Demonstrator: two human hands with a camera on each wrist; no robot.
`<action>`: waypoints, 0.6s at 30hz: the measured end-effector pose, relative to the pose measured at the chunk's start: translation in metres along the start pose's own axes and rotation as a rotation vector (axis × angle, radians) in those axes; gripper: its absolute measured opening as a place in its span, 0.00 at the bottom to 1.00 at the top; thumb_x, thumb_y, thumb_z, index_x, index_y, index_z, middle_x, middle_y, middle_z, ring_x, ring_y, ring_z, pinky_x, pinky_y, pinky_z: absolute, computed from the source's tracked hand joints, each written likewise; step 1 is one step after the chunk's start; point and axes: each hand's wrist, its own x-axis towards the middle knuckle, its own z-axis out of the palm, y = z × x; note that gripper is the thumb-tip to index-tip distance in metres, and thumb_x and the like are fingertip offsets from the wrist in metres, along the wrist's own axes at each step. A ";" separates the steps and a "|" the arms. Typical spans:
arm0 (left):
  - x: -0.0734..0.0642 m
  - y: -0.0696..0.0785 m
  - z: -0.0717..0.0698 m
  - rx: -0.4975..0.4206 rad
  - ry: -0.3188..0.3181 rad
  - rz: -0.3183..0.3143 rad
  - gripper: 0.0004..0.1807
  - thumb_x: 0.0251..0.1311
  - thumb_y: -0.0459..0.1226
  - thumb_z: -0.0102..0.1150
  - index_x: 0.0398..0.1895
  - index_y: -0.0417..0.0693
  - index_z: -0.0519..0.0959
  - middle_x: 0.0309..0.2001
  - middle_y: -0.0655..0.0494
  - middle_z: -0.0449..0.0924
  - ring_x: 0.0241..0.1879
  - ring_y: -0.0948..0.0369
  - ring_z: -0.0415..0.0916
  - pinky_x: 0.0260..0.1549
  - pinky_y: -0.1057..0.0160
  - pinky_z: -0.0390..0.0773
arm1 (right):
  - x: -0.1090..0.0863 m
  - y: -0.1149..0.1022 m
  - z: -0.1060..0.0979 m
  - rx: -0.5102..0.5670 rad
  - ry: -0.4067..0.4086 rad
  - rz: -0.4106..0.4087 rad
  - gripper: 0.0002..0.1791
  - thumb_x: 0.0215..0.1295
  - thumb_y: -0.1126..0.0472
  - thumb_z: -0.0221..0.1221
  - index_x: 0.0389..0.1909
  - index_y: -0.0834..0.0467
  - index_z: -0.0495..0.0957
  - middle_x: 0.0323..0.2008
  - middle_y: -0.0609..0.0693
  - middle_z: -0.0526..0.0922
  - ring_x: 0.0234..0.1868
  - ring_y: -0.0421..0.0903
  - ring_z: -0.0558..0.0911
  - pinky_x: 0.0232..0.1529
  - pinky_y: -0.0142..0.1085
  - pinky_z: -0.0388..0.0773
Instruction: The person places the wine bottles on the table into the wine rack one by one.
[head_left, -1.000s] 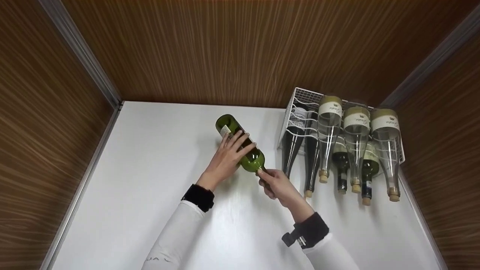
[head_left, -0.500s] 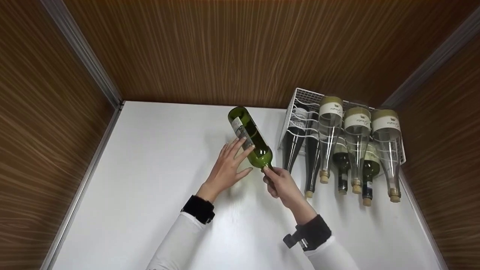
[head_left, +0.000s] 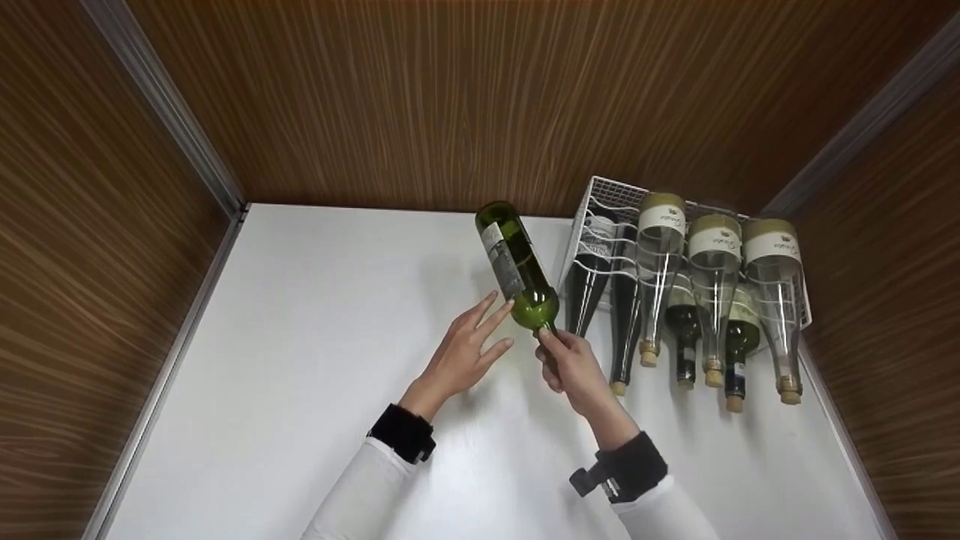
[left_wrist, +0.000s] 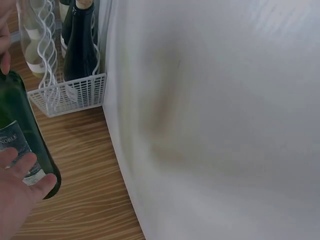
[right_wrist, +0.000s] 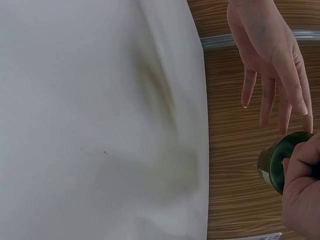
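A green glass wine bottle (head_left: 531,262) with a grey-white label is held up over the white table, its base tilted away toward the back wall. My right hand (head_left: 576,367) grips it by the neck, hiding the mouth. My left hand (head_left: 466,349) has its fingers spread, the fingertips right at the bottle's lower left side in the head view. In the left wrist view the bottle (left_wrist: 22,135) shows its dark label beside the left fingers. The right wrist view shows the bottle's shoulder (right_wrist: 282,160) beyond the right fist.
At the back right, a white wire rack (head_left: 574,247) holds dark bottles (head_left: 625,330) lying neck-forward. Several clear bottles (head_left: 716,277) with cream labels lie on top. Wood-grain panels (head_left: 420,105) wall in the white table (head_left: 337,315) at the back and sides.
The bottle has moved right and toward the back, turning more upright in the head view, carried by the right hand. The left hand has slid off its body toward the shoulder.
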 end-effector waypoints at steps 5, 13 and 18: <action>-0.001 0.003 -0.002 -0.110 -0.056 -0.081 0.32 0.74 0.56 0.41 0.77 0.59 0.56 0.76 0.47 0.52 0.72 0.47 0.54 0.66 0.43 0.58 | 0.000 -0.003 0.000 0.037 0.029 -0.024 0.15 0.76 0.54 0.51 0.38 0.65 0.70 0.25 0.51 0.70 0.12 0.38 0.62 0.12 0.28 0.59; -0.001 0.003 -0.002 -0.197 -0.092 -0.170 0.33 0.75 0.57 0.37 0.78 0.60 0.53 0.76 0.49 0.50 0.73 0.49 0.51 0.67 0.43 0.56 | 0.000 -0.009 -0.005 0.112 0.102 -0.064 0.14 0.77 0.57 0.50 0.39 0.66 0.69 0.25 0.51 0.69 0.11 0.38 0.62 0.11 0.29 0.58; -0.002 0.005 -0.001 -0.222 -0.115 -0.201 0.33 0.75 0.58 0.35 0.79 0.61 0.51 0.77 0.48 0.49 0.73 0.48 0.51 0.66 0.41 0.56 | 0.002 -0.013 -0.011 0.143 0.162 -0.072 0.14 0.77 0.57 0.50 0.39 0.66 0.69 0.26 0.53 0.68 0.12 0.38 0.62 0.11 0.29 0.60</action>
